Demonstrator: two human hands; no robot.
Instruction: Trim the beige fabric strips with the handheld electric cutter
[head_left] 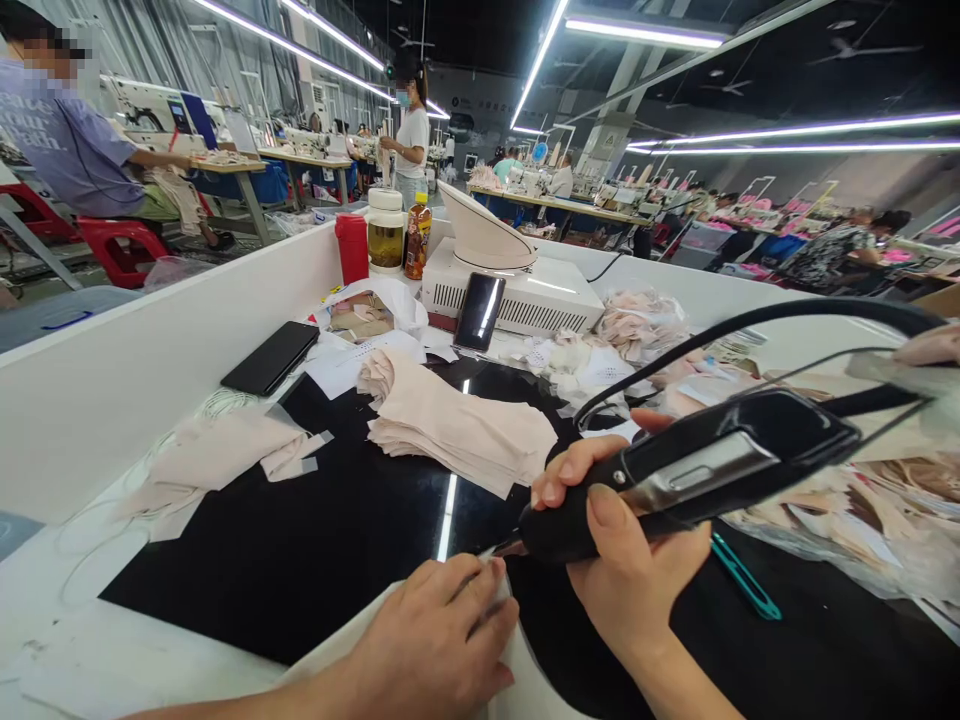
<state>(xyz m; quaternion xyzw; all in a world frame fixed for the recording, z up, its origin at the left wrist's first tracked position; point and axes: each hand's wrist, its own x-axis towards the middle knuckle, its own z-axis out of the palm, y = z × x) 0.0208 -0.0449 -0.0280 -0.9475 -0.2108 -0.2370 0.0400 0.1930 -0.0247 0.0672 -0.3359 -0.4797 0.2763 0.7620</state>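
Observation:
My right hand (626, 550) is wrapped round a black handheld tool (697, 470) with a silver panel and a thick cable; its narrow tip points down and left. My left hand (442, 630) lies at the bottom centre, fingers bent together beside the tip, over a pale piece of material (525, 660). Whatever its fingers pinch is hidden. Beyond both hands, a stack of pale pink fabric pieces (465, 425) rests on the black glossy surface (330, 560).
Pale fabric (217, 450) and a black phone (270, 358) lie left. A second phone (480, 312) leans on a white machine (517, 290). Bagged scraps (862, 510) and a teal tool (746, 580) lie right. Low white walls (165, 350) surround the worktop; people work beyond.

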